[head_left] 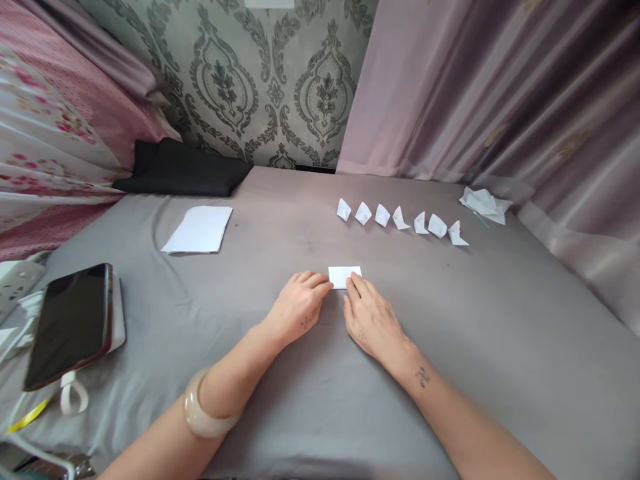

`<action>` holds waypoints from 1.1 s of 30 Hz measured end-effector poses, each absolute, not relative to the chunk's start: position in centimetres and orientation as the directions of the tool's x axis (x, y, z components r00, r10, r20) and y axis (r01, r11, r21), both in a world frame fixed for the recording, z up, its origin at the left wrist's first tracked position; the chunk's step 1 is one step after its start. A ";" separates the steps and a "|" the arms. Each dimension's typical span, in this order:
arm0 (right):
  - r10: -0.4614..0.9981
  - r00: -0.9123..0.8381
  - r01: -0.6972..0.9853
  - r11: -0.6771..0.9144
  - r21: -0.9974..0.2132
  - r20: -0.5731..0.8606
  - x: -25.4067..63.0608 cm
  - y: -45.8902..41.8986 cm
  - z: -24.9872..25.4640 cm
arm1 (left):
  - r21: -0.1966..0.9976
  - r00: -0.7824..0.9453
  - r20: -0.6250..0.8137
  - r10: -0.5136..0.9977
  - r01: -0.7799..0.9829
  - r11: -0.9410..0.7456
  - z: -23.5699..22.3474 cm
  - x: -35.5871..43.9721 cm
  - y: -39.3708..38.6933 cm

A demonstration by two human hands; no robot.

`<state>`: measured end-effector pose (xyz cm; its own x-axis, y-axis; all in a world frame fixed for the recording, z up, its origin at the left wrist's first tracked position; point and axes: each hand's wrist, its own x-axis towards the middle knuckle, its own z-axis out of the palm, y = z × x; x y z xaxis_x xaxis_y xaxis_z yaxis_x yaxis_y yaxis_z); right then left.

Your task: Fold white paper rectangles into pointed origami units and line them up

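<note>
Okay, slip (338, 277) lies flat on gray cloth (310, 373), in front of the person, between both hands. Left hand (300, 303): fingers bunched, thumb and fingertips at slip's near left corner; can't tell if the grip actually pinches it. Right hand (374, 313): grip loose and open, fingertips laid on slip's right part, thumb off to the side, nothing clasped. Bangle (203, 407) on left forearm.

Beyond slip, to the right: row of seven folds (383, 215), white, standing apart, some opened out like little cups; insides too small to read. Far right, heap (481, 201) of loose white sheets, thin stick (481, 220) just beside it. Left of slip, well apart: stack (200, 229) of white paper, lying flat; black cloth (185, 168) behind it. Left edge: phone (73, 323), dark screen up, on top of white block (119, 313); power strip (17, 287) beside, yellow strip (29, 416) nearer.
</note>
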<state>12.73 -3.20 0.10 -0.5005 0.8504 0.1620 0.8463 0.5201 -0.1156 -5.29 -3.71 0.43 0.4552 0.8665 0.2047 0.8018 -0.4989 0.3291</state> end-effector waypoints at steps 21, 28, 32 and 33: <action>0.815 -0.574 0.806 0.579 -0.126 0.077 12.9 -4.4 0.6 | 0.008 0.368 -0.054 0.928 0.930 -0.369 1.2 -3.1 -5.5; 0.859 -0.508 0.849 0.512 -0.129 0.065 13.0 -4.5 0.5 | 0.023 0.364 -0.058 0.930 0.931 -0.363 1.2 -3.3 -5.4; 0.890 -0.454 0.884 0.456 -0.106 0.041 13.3 -4.4 0.6 | 0.033 0.361 -0.065 0.930 0.933 -0.359 1.2 -3.5 -5.2; 0.896 -0.443 0.890 0.444 -0.104 0.039 13.4 -4.3 0.7 | 0.035 0.360 -0.067 0.931 0.933 -0.358 1.2 -3.5 -5.2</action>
